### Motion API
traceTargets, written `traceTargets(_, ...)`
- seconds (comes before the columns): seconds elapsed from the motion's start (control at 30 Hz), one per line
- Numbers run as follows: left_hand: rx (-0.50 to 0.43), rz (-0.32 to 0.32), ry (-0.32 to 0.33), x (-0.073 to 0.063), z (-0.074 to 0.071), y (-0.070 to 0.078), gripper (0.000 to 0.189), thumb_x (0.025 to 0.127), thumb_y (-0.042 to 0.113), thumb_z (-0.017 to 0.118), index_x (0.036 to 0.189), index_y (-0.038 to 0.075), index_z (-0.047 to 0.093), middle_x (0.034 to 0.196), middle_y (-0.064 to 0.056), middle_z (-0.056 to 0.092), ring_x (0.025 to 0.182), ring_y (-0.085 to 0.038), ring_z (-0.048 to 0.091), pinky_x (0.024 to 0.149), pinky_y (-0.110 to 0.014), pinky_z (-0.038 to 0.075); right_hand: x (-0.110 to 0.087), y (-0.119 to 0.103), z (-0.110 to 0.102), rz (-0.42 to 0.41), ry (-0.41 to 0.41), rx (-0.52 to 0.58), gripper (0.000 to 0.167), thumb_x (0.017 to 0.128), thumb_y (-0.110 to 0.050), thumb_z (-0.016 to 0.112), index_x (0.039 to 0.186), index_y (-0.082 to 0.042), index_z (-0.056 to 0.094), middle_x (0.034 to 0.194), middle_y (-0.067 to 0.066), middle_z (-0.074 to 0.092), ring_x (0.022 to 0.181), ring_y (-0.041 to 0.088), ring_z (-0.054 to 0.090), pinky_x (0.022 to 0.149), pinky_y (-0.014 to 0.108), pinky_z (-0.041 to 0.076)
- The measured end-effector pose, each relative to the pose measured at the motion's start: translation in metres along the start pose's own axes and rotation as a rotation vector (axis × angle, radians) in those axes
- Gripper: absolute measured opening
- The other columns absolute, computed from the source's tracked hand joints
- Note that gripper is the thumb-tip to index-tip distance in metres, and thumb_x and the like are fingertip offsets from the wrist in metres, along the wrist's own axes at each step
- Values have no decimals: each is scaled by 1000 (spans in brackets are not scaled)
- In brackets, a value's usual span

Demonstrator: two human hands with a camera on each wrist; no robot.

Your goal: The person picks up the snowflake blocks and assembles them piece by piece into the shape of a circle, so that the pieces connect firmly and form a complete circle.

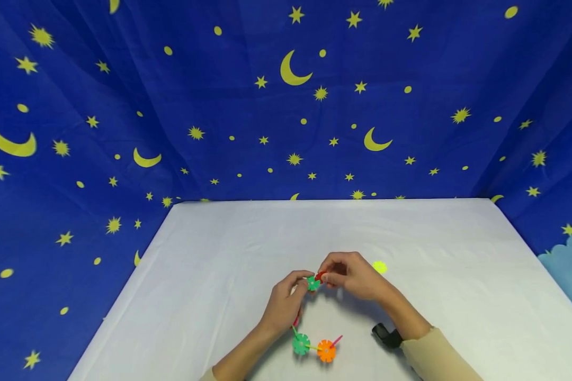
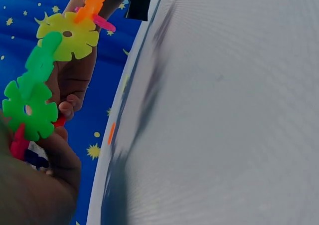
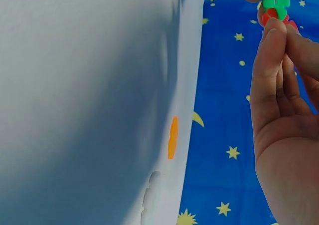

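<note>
My left hand (image 1: 283, 302) pinches a green notched plastic disc (image 1: 313, 284) between thumb and fingers above the white table. From the right, my right hand (image 1: 355, 276) pinches a red notched disc (image 1: 320, 277) against the green one; in the right wrist view the red disc (image 3: 272, 15) touches the green disc (image 3: 275, 3). A chain of linked discs hangs at the left hand: a green disc (image 2: 30, 110), a yellow disc (image 2: 68, 35), an orange disc (image 2: 92, 4) and pink pieces. How far the red disc is slotted in is hidden by fingers.
A loose yellow disc (image 1: 380, 267) lies on the white table (image 1: 219, 238) beyond the right hand. An orange disc (image 3: 172, 137) lies flat in the right wrist view. The black wrist camera (image 1: 386, 336) sits at the right wrist. A blue starry curtain (image 1: 248, 106) encloses the table.
</note>
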State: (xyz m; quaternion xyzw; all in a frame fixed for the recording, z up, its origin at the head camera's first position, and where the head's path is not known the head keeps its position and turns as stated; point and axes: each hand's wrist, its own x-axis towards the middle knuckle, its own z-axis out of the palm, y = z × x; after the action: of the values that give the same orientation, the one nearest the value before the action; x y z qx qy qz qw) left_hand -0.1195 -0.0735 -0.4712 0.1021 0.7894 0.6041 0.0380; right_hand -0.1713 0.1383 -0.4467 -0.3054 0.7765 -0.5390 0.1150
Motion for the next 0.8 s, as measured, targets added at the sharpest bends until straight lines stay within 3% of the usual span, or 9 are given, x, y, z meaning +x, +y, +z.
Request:
traceTargets(0.27,-29,-48,-51,1,0,1,29,95,32,60,119,17,61,110,-7,57,53,-25,62,35,-27,41,0,4,-2,5,1,-3,12,92,-5,65,98,-15,68,88,10,67,72,23,64,65,34,57)
traceTargets(0.43,-168,-135,-113,2,-1,0,38,93,24,64,127,10,53,112,-11,62,51,-17,58,45,-25,46,1,7,0,-12,18,-54,11,92,-7,65,97,-16,68,88,1,66,74,17,62,66,32,56)
traceTargets(0.57,-281,-190,-166,2,-1,1,40,92,20,65,128,8,52,106,-20,64,49,-15,56,46,-22,46,2,8,2,-21,15,-74,13,91,-3,65,98,-14,68,91,1,66,76,20,62,67,31,54)
traceTargets(0.7,-316,-190,-183,2,0,2,36,95,25,61,125,7,56,98,-23,65,47,-15,55,43,-21,44,2,7,4,-36,-10,-65,16,90,4,63,100,-8,68,94,6,66,79,27,62,69,32,54)
traceTargets(0.8,-332,-183,-172,3,1,2,33,97,25,58,123,5,57,93,-24,63,45,-15,53,40,-21,42,0,7,3,-33,-17,-88,18,90,2,63,101,-11,69,95,3,67,79,24,63,69,32,54)
